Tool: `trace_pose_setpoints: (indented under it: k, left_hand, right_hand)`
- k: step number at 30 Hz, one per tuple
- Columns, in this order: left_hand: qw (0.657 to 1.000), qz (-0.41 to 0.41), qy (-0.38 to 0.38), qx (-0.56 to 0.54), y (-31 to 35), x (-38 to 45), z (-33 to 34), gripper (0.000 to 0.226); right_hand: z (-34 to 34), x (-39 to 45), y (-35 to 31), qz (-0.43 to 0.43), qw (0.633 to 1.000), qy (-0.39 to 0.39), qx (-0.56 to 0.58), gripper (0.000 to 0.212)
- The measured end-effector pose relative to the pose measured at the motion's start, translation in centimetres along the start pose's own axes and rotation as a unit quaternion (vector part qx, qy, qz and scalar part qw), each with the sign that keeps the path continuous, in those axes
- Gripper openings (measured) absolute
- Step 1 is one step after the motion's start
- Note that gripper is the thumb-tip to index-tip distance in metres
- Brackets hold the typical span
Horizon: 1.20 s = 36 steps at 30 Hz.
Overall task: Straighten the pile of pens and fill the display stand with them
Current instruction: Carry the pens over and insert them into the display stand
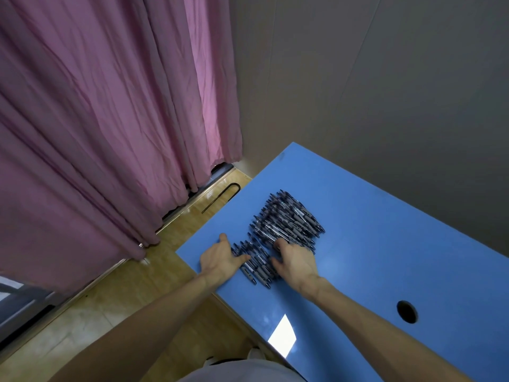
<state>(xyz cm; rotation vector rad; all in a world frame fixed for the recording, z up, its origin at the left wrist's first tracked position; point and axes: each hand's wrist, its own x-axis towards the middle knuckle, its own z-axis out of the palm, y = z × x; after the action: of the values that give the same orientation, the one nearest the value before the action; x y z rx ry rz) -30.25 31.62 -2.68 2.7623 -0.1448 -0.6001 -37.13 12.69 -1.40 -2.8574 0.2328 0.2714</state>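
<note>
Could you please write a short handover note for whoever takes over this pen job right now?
Left hand: open, fingers touching the near small group of pens.
Right hand: fingers spread, pressing on the near edge of the main pen pile.
Both lots lie on the blue table, roughly aligned.
Display stand: not in view.
Left: finish squaring the pile, then fill the stand.

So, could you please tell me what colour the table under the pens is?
The table is plain blue, seen best in the head view.
</note>
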Motion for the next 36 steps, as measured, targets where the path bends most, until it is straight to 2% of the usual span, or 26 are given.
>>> trace_pose_setpoints:
  k: [5,7,15,21,29,34,36]
  left_hand:
    - [1.000,0.011,0.006,0.011,-0.1,-0.1,0.4,0.078]
    - [1.000,0.013,0.007,0.007,0.3,-0.3,0.5,0.081]
    - [1.000,0.005,0.014,0.020,1.3,-0.3,0.8,0.078]
    - [1.000,-0.020,0.008,0.006,1.0,-0.4,0.6,0.080]
    - [0.999,-0.032,0.013,-0.013,1.8,-0.9,0.8,0.076]
    - [1.000,-0.012,0.024,-0.001,2.1,-0.9,1.4,0.087]
    - [0.999,-0.015,0.028,-0.023,2.2,-0.9,1.8,0.099]
  right_hand:
    - [-0.3,-0.2,0.7,0.028,0.997,0.059,0.037,0.026]
    - [-0.6,0.2,1.1,0.036,0.996,0.070,0.038,0.027]
    - [-0.9,1.4,1.0,-0.005,0.997,0.068,0.023,0.018]
    - [1.1,0.9,-0.5,-0.052,0.998,-0.001,-0.045,0.029]
    - [1.9,0.8,-0.6,-0.040,0.997,-0.025,-0.064,0.031]
    - [1.7,1.0,-0.9,-0.002,0.995,-0.095,-0.027,0.030]
    - [1.6,1.3,-0.7,0.022,0.991,-0.134,0.004,0.027]
